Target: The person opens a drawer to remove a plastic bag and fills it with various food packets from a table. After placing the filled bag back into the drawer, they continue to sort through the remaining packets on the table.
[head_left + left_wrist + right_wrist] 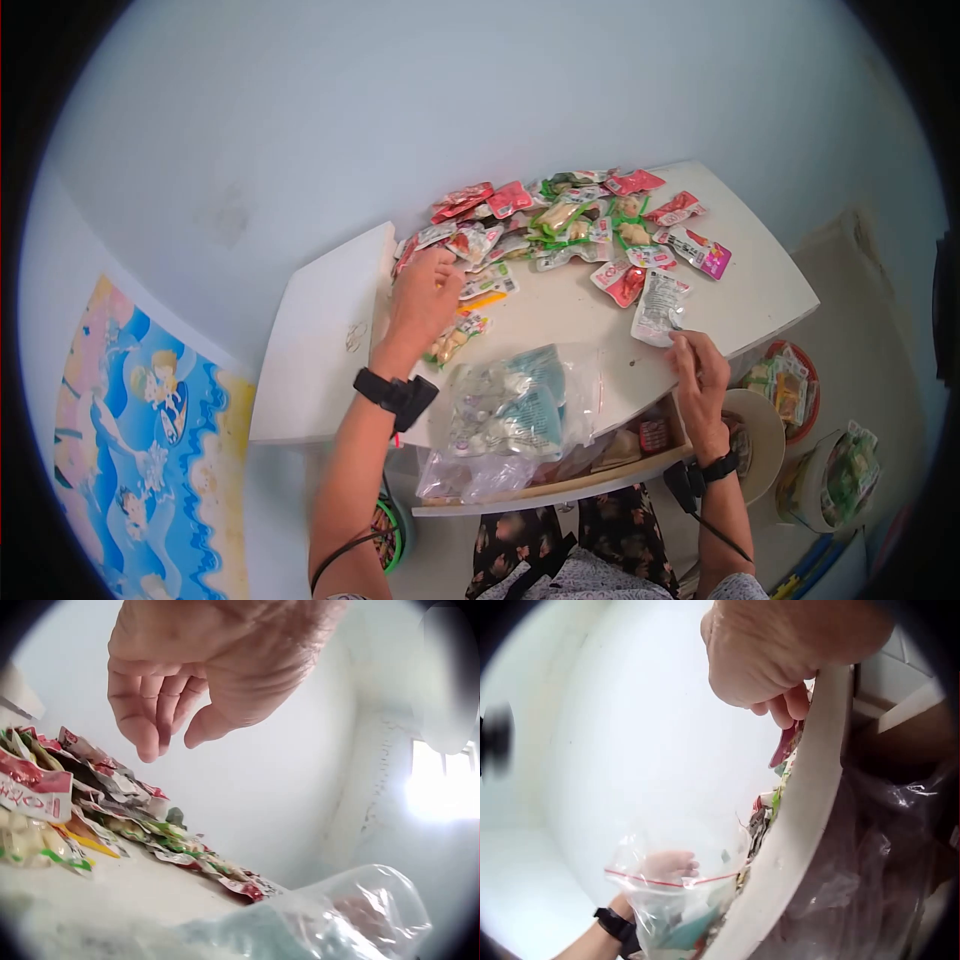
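Small snack packets (575, 225) in red, green and white lie heaped along the back of the white table. My left hand (428, 295) is over the heap's left side; in the left wrist view that hand (202, 682) hangs with thumb and fingers apart, holding nothing. My right hand (703, 375) pinches the lower corner of a silver-white packet (658, 305) at the table's front right. The right wrist view shows the hand (780, 660) with bent fingers; its thumb and contact are hidden. A clear zip bag (510, 405) of white and teal packs lies at the front edge.
Below the table's front (545, 500), an open drawer holds more packets and plastic. On the floor at the right stand a red basket (815, 400) and pale buckets (765, 440), with a green-rimmed bin (400, 530) at lower left. Rubber bands (355, 336) lie on the table's left panel.
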Demonstrator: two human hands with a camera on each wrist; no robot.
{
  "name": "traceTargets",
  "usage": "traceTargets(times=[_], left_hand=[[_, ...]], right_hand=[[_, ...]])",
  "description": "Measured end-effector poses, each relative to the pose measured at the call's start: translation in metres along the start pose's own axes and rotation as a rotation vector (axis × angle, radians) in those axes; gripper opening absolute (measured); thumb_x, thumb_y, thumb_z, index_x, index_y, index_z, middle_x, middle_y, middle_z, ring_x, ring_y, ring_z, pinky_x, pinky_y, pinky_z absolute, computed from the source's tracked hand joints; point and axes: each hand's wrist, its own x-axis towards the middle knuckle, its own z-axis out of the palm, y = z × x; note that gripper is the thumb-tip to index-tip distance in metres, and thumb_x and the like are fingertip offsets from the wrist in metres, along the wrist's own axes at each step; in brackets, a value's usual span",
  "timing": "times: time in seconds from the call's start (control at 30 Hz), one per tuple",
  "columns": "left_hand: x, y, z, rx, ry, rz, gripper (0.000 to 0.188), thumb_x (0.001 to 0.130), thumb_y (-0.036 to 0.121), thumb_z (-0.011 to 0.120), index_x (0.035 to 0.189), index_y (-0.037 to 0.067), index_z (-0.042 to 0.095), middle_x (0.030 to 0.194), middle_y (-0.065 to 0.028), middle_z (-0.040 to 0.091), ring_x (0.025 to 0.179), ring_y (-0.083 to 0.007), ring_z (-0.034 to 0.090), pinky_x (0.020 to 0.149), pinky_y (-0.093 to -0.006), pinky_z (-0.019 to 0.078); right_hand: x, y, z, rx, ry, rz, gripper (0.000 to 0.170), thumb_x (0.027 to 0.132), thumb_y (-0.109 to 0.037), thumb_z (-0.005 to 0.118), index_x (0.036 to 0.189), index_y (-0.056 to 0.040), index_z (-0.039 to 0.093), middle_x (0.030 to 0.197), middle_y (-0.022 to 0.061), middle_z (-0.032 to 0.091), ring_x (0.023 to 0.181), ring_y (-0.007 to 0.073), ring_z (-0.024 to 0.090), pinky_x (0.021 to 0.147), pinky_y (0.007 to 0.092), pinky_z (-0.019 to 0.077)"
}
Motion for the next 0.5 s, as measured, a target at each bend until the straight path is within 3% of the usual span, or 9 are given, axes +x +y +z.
traceTargets(times=[0.03, 0.13, 0.17, 0.27, 0.3, 0.4, 0.5], left_hand=[[0.01, 0.005, -0.002, 0.035, -0.071, -0.095, 0.028, 0.091, 0.018, 0.072, 0.112, -0.001, 0.067, 0.111, -0.0155, 0.074, 0.102, -0.0287, 0.072, 0.09, -0.041, 0.0556], [0.041, 0.0, 0.011, 0.395, -0.124, 0.086, 0.033, 0.091, 0.021, 0.073, 0.117, 0.001, 0.068, 0.125, -0.0171, 0.07, 0.124, -0.0309, 0.062, 0.104, -0.0457, 0.049], [0.051, 0.003, 0.016, 0.306, -0.192, -0.012, 0.047, 0.088, 0.028, 0.077, 0.127, 0.003, 0.067, 0.142, -0.0182, 0.06, 0.141, -0.0339, 0.047, 0.115, -0.0476, 0.0407], [0.078, -0.019, 0.043, 0.354, -0.242, 0.148, 0.064, 0.083, 0.033, 0.083, 0.137, 0.006, 0.063, 0.15, -0.0187, 0.053, 0.146, -0.0351, 0.042, 0.118, -0.0452, 0.0397], [0.088, -0.024, 0.049, 0.381, -0.33, 0.114, 0.079, 0.076, 0.036, 0.088, 0.144, 0.009, 0.059, 0.157, -0.0186, 0.045, 0.15, -0.0378, 0.037, 0.12, -0.0483, 0.0372], [0.103, -0.031, 0.067, 0.52, -0.394, 0.157, 0.087, 0.072, 0.035, 0.091, 0.148, 0.012, 0.054, 0.158, -0.0195, 0.043, 0.15, -0.0393, 0.035, 0.117, -0.0541, 0.0405], [0.105, -0.047, 0.078, 0.621, -0.308, 0.162, 0.095, 0.069, 0.036, 0.093, 0.151, 0.015, 0.05, 0.16, -0.0185, 0.04, 0.147, -0.0418, 0.04, 0.11, -0.0592, 0.0453]], right_hand=[[0.003, -0.001, -0.004, 0.021, -0.064, 0.066, 0.019, 0.106, -0.014, 0.06, 0.108, 0.001, 0.071, 0.081, 0.0019, 0.065, 0.071, 0.0069, 0.056, 0.064, 0.0245, 0.0457], [0.015, -0.002, -0.015, 0.105, -0.204, 0.207, 0.021, 0.105, -0.019, 0.063, 0.106, 0.0008, 0.071, 0.079, 0.0024, 0.065, 0.072, 0.0077, 0.057, 0.064, 0.0255, 0.046], [0.017, 0.0, -0.018, 0.144, -0.216, 0.22, 0.023, 0.105, -0.021, 0.063, 0.105, 0.001, 0.071, 0.078, 0.002, 0.065, 0.072, 0.0077, 0.057, 0.064, 0.0254, 0.0462], [0.021, 0.0, -0.023, 0.167, -0.238, 0.231, 0.025, 0.105, -0.023, 0.063, 0.104, 0.0016, 0.071, 0.079, 0.0015, 0.066, 0.071, 0.0081, 0.058, 0.064, 0.0256, 0.0473], [0.021, -0.002, -0.023, 0.16, -0.243, 0.23, 0.026, 0.105, -0.023, 0.063, 0.103, 0.0018, 0.071, 0.079, 0.0014, 0.066, 0.071, 0.0083, 0.059, 0.064, 0.0257, 0.0478], [0.021, -0.006, -0.022, 0.165, -0.229, 0.255, 0.024, 0.105, -0.021, 0.064, 0.103, 0.0018, 0.071, 0.079, 0.0022, 0.066, 0.072, 0.0085, 0.06, 0.065, 0.0256, 0.0487], [0.021, -0.002, -0.022, 0.116, -0.231, 0.244, 0.02, 0.104, -0.018, 0.066, 0.104, 0.0019, 0.071, 0.079, 0.0028, 0.065, 0.071, 0.0089, 0.06, 0.066, 0.0259, 0.0488]])
